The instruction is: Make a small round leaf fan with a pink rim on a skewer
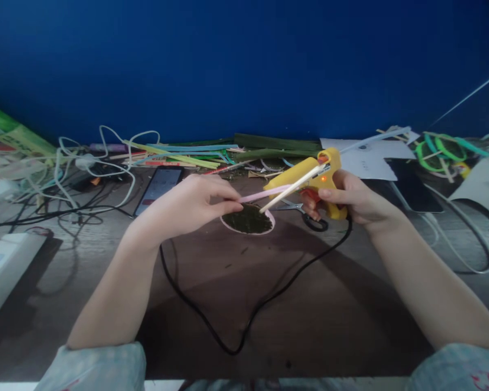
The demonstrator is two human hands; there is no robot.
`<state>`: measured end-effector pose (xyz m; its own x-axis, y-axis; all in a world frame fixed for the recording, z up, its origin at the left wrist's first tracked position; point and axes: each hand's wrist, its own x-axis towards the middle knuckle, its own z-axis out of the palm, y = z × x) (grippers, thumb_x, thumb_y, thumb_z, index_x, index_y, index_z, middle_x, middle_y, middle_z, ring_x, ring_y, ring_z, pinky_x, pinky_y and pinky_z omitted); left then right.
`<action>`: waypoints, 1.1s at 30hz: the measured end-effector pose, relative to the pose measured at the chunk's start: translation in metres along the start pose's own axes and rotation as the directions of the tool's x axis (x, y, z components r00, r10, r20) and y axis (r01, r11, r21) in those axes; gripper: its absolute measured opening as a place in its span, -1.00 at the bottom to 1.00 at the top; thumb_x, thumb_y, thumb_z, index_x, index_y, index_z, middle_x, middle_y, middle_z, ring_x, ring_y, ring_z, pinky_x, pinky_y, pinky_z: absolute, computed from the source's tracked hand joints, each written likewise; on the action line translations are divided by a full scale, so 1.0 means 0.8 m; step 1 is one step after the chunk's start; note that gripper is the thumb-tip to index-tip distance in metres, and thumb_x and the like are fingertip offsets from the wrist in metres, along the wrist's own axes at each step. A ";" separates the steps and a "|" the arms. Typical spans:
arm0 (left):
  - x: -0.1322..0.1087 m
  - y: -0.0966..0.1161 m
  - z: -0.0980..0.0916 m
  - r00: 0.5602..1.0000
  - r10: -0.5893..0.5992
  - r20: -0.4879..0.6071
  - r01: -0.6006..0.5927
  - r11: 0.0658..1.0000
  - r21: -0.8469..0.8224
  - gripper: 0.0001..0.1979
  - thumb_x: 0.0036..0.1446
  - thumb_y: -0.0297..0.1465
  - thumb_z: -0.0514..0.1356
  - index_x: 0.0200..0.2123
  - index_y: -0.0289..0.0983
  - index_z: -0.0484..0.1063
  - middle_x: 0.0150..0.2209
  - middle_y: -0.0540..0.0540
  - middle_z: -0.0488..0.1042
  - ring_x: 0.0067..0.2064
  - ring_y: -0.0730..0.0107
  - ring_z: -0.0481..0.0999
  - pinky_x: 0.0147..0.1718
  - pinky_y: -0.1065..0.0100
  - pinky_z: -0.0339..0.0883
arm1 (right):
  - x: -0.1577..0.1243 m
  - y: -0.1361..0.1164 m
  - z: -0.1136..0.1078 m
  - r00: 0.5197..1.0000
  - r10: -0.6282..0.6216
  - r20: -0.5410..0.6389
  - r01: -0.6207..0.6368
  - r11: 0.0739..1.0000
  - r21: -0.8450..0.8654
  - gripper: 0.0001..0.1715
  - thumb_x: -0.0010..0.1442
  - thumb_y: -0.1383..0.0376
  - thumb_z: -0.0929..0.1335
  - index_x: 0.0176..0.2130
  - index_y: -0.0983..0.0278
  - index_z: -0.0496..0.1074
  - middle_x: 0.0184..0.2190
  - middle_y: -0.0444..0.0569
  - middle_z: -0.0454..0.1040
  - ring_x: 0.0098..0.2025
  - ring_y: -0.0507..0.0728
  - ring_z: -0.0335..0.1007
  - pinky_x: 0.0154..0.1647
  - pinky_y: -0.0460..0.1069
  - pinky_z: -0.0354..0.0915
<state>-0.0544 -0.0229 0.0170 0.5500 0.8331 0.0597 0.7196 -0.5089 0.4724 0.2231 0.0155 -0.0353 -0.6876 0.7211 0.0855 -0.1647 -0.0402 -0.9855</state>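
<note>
Glue gun [330,172] — in right hand [357,200]

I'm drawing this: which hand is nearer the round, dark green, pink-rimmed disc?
Left. The left hand is at the disc, upper left; the right hand, farther right, holds a yellow plastic glue gun.

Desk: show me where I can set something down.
Front of the desk, between the black cord and right forearm: bare. A smaller patch lies inside the cord's bend, below the dark round pad, with a few crumbs. Crowded: the back, with strips, and the left, with wires and a power strip.
</note>
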 end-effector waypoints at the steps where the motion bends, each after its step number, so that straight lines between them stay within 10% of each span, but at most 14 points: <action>1: 0.000 0.000 0.000 1.000 0.003 0.002 -0.003 1.000 0.000 -0.77 0.14 -0.28 0.09 -0.30 -0.22 0.52 -0.36 -0.01 0.51 -0.32 0.40 0.43 -0.33 0.42 0.23 | 0.000 0.000 0.000 1.000 0.002 0.001 -0.002 1.000 0.005 -0.80 0.12 0.27 0.36 -0.26 0.34 0.33 -0.49 -0.09 0.33 -0.51 0.01 0.33 -0.55 -0.07 0.28; 33: -0.002 -0.001 -0.003 1.000 -0.004 0.003 0.004 1.000 -0.016 -0.78 0.13 -0.28 0.10 -0.31 -0.21 0.52 -0.37 -0.01 0.51 -0.31 0.38 0.43 -0.32 0.40 0.24 | -0.001 -0.004 -0.001 1.000 0.005 -0.002 -0.005 1.000 -0.030 -0.81 0.09 0.23 0.36 -0.31 0.31 0.35 -0.52 -0.11 0.31 -0.54 0.01 0.27 -0.59 -0.07 0.22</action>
<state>-0.0568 -0.0238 0.0185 0.5483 0.8345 0.0551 0.7151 -0.5020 0.4864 0.2247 0.0155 -0.0326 -0.6872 0.7220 0.0807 -0.1404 -0.0230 -0.9898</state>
